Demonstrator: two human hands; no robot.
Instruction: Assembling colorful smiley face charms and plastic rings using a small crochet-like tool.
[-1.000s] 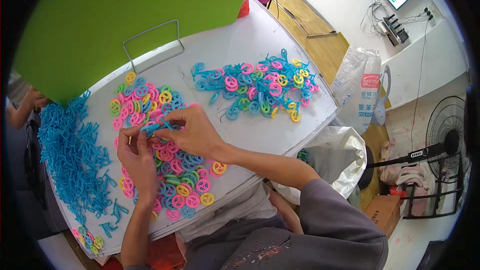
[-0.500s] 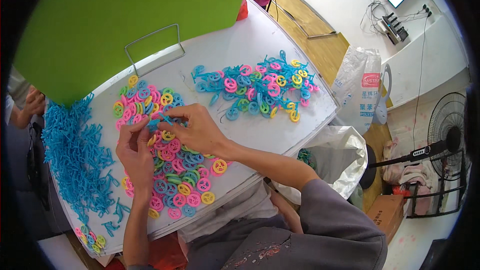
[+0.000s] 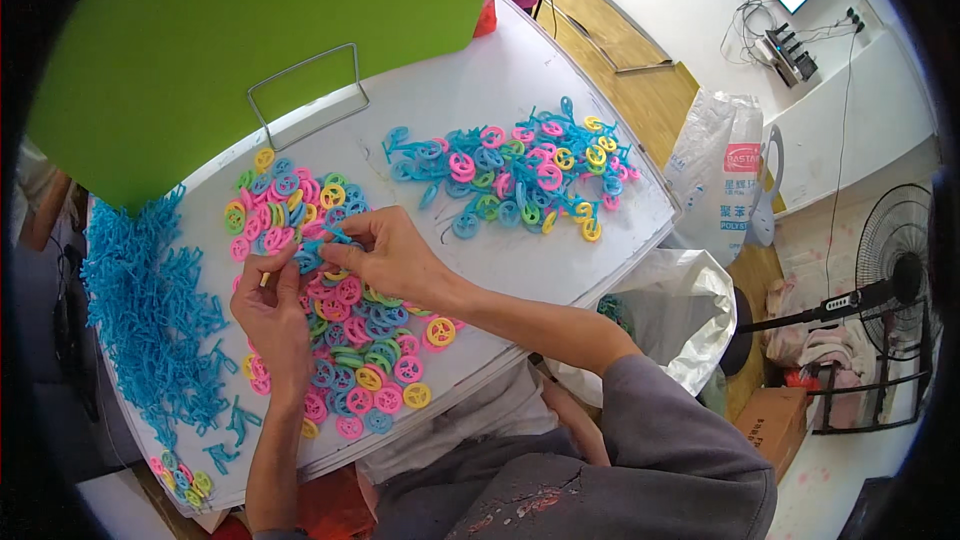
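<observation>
My left hand (image 3: pixel 274 328) and my right hand (image 3: pixel 398 262) meet over the heap of small plastic wheels (image 3: pixel 350 292), which are pink, yellow, green and blue. Pinched between both hands is a blue toy bicycle frame (image 3: pixel 340 234), with a blue wheel (image 3: pixel 308 257) at its left end by my left fingertips. A bit of yellow, seemingly another wheel (image 3: pixel 265 280), shows edge-on between my left fingers. My fingers hide part of the frame.
Blue frames (image 3: pixel 150 300) lie piled on the white table's (image 3: pixel 430 100) left side. Frames with coloured wheels (image 3: pixel 520 170) form a pile at right. A green panel (image 3: pixel 270 30) and wire stand (image 3: pixel 310 90) stand behind. A white sack (image 3: pixel 680 310) and fan (image 3: pixel 890 280) are beyond the right edge.
A blue wheel now shows more plainly at the frame's left end. The yellow piece in my left hand has shifted down and left, deeper between the fingers. My right hand has barely moved.
</observation>
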